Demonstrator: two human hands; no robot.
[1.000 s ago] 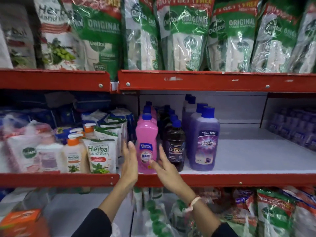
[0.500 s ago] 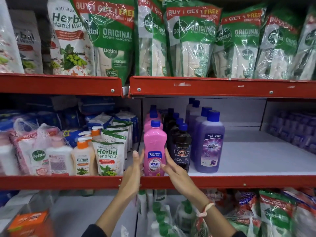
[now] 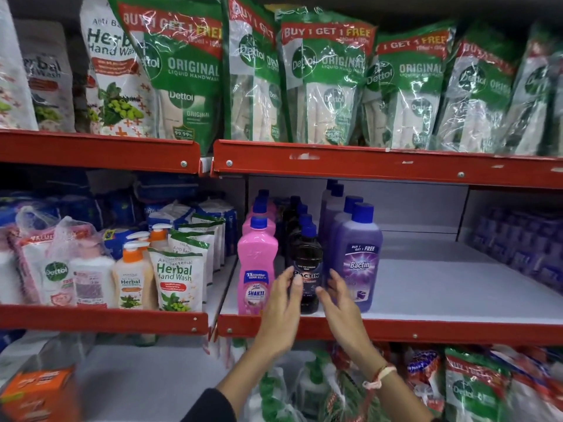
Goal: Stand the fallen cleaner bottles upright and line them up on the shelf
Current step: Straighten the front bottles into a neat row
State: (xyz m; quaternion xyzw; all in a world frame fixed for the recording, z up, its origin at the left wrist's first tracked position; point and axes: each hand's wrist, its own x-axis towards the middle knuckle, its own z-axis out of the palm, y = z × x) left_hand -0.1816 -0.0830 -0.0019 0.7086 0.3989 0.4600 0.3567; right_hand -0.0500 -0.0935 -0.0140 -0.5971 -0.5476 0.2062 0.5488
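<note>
Both hands have shifted off the pink Shakti bottle (image 3: 257, 266), now standing alone at the shelf's (image 3: 426, 328) front edge, and the left hand (image 3: 281, 312) and right hand (image 3: 341, 309), fingers spread, holding nothing, flank the upright black Bactin bottle (image 3: 306, 263), probably next to be squared into line.

Both forearms reach up and forward from the bottom edge, converging as they rise. The left hand (image 3: 281, 312) is raised with palm turned inward toward the right, fingers (image 3: 289, 280) extended and loosely spread, thumb apart. The right hand (image 3: 339, 309) faces it, palm inward, fingers relaxed and slightly curled, nothing clasped in it. A gap separates the two hands. A pale thread band (image 3: 379, 376) circles the right wrist; a dark sleeve (image 3: 210, 406) covers the left forearm's lower part.
</note>
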